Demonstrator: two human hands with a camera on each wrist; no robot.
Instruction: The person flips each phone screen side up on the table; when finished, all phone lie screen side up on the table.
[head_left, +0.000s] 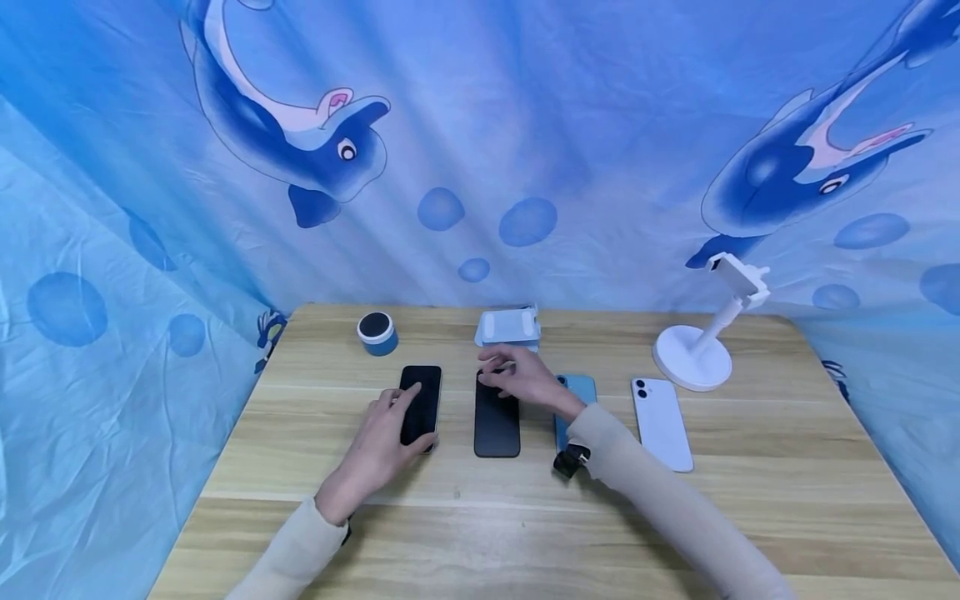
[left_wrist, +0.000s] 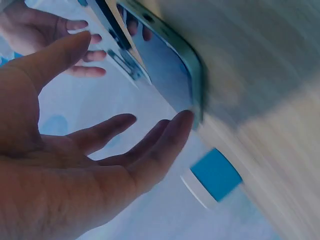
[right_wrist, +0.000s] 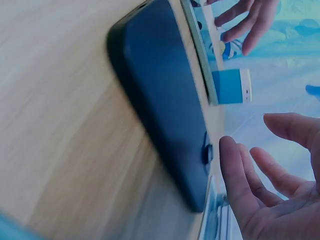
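Observation:
On the wooden table lies a phone (head_left: 427, 404) with its black screen up; its green edge shows in the left wrist view. My left hand (head_left: 381, 437) is spread over that phone, thumb by the near end and fingers over the far half. To its right, a black phone (head_left: 497, 429) lies back up, its camera bump visible in the right wrist view. My right hand (head_left: 521, 377) hovers at its far end with loosely bent, parted fingers that hold nothing. A blue phone (head_left: 579, 390) lies partly hidden under the right wrist.
At the far right, a white phone stand (head_left: 693, 357) rises behind a white phone (head_left: 663, 425) lying back up. A blue jar (head_left: 378, 335) with a white rim and dark top stands at the back left. Behind my right hand sits a pale blue folded stand (head_left: 510, 325).

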